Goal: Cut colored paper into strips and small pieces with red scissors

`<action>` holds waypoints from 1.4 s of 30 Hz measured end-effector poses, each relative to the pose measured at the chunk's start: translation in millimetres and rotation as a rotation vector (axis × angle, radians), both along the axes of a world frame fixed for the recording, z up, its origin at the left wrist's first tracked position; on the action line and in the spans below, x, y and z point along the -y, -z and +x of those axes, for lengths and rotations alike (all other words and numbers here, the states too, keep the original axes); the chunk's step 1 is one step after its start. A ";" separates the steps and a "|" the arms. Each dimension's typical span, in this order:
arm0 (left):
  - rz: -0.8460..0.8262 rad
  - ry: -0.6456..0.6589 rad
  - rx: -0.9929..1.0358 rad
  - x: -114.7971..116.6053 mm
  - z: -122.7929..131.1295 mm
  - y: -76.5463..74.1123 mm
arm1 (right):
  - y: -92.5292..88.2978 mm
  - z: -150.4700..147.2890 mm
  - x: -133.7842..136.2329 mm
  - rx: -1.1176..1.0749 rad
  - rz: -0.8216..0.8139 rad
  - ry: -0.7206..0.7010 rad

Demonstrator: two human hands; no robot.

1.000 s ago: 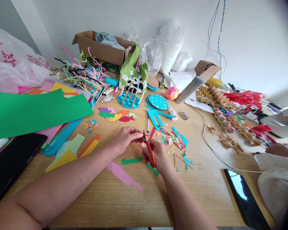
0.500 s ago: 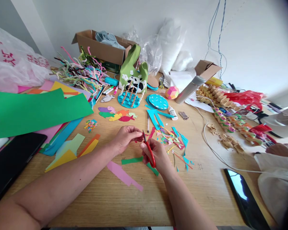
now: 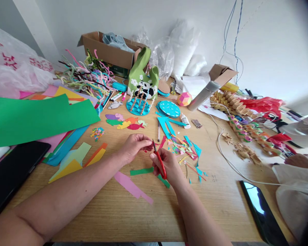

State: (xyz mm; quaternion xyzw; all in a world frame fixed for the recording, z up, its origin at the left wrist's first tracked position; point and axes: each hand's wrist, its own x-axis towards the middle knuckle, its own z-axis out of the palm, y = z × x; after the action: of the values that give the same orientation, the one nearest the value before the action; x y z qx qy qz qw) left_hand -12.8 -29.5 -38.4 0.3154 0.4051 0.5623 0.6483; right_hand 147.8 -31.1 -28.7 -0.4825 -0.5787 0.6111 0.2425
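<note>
Red-handled scissors point(image 3: 160, 162) are gripped in my right hand point(image 3: 169, 167), their blades pointing up and left. The blade tips meet the fingertips of my left hand point(image 3: 135, 147), which is closed in a pinch. Whatever lies between those fingers is too small to make out; tiny red bits lie just under them. Below the hands are green paper strips point(image 3: 141, 171) and a pink paper strip point(image 3: 130, 186). Colourful paper scraps point(image 3: 186, 147) spread to the right of the scissors. Several cut-out paper fish point(image 3: 127, 123) lie beyond my left hand, near a pile of tiny paper bits point(image 3: 97, 134).
A large green paper sheet point(image 3: 41, 119) and a black tablet-like slab point(image 3: 14, 174) occupy the left. Behind stand a green panda bag point(image 3: 143, 78), blue discs point(image 3: 169, 109), a glue bottle point(image 3: 185, 121) and a grey flask point(image 3: 204, 95). A phone point(image 3: 261, 212) and white cable point(image 3: 222, 153) lie right.
Both hands and the scissors stay almost in the same place. The view has shifted very slightly; nothing else has visibly moved.
</note>
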 end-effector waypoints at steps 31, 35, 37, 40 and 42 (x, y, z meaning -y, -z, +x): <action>0.345 -0.004 -1.250 -16.5 -29.3 15.1 | -12.1 11.9 -13.8 -0.076 0.179 0.325; 0.399 -0.104 -1.252 -16.3 -28.8 19.3 | -8.9 15.4 -20.1 -0.058 0.256 0.405; 0.481 -0.132 -1.294 -14.8 -27.1 19.3 | -5.8 16.7 -24.2 -0.023 0.300 0.442; 0.617 -0.079 -1.316 -11.5 -23.2 17.6 | 0.4 19.4 -29.9 0.092 0.449 0.467; 0.687 -0.026 -1.315 -9.8 -20.2 16.4 | 4.0 21.6 -32.6 0.196 0.580 0.472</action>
State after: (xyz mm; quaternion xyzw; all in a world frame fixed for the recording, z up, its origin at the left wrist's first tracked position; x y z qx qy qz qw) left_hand -33.0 -19.7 -54.8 0.7673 0.5146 0.3601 0.1298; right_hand 169.3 1.4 -32.7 -0.5699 -0.6211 0.3003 0.4464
